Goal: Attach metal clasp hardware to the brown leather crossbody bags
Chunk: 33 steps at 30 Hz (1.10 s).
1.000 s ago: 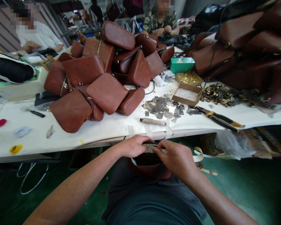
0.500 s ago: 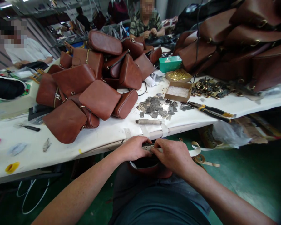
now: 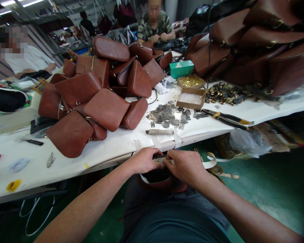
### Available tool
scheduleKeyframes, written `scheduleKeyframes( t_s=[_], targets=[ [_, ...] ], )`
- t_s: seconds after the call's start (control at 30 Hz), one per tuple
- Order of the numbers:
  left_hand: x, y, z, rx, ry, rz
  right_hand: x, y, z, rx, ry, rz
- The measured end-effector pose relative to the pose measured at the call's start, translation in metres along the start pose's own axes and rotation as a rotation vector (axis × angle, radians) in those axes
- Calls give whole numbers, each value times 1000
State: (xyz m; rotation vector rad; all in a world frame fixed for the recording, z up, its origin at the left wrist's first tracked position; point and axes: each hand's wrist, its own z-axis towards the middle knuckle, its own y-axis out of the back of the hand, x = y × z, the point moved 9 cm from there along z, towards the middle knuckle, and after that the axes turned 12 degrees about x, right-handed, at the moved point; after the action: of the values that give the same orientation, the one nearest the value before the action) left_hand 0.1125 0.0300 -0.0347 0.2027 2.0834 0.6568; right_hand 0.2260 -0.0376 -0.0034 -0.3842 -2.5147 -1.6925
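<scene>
Pinches rim (image 3: 161, 160) of brown leather bag (image 3: 164, 186) in left grip (image 3: 145, 160) and right grip (image 3: 184, 166), over lap (image 3: 134, 202), presumably for steadiness.

Brown bags and loose hardware on a white-covered table (image 3: 124, 145), clock read from mid-view.
One pile of brown bags (image 3: 106, 106) fills ten o'clock, a second heap of bags (image 3: 258, 50) two o'clock; between them, around one, sit a green box (image 3: 181, 69) and a tray of gold-coloured bits (image 3: 190, 81). Just right of centre lie flat metal plates (image 3: 167, 116), with a cardboard box (image 3: 191, 99) beyond them and a wrapped rod (image 3: 159, 132) close in at five. Pliers (image 3: 226, 118) with black-and-yellow handles point along three; a yellow ring (image 3: 14, 185) lies at eight, and a person in camouflage (image 3: 155, 28) sits at twelve.
</scene>
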Motion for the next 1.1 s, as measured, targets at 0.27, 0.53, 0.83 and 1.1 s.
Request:
scheduleKeyframes(
  t_s=[0.27,0.53,0.83,1.1],
  targets=[
    [-16,4,1,-8,41,289,2,3,-4,57,86,24],
    [-26,1,1,-46,109,420,-1,6,-4,74,27,10],
    [-26,-3,0,8,45,333,-7,8,-7,68,30,23],
    [-36,-2,-5,-68,76,463,14,3,-13,62,252,-34]
  ],
)
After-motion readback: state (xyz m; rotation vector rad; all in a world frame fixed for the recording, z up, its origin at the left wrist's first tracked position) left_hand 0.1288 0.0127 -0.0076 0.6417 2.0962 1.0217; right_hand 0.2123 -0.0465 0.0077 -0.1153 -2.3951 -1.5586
